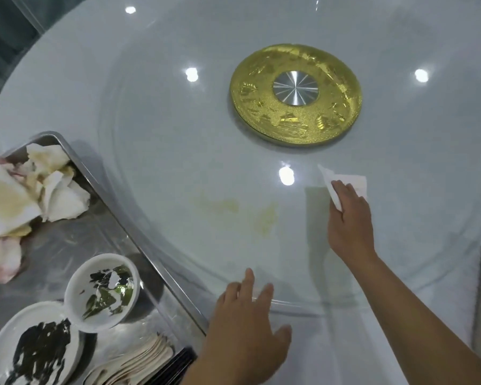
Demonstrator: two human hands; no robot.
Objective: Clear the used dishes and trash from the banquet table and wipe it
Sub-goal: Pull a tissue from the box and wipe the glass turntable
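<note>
A person is wiping the glossy white round table [178, 168]; the clearing looks done. The right hand [350, 218] is pressing a thin white tissue [347, 181] flat on the clear glass turntable [206, 134], fingers curled over its edge. The left hand [247, 315] is resting spread on the turntable's rim. A pale yellow smear [264, 218] is lying left of the tissue, untouched; the next wipe probably needs to sweep left over it. A steel tray [139, 237] at left is holding crumpled stained napkins [25, 195], a bowl [103, 290] and a plate [34, 348]. An embossed gold disc [295, 118] is sitting at the centre.
</note>
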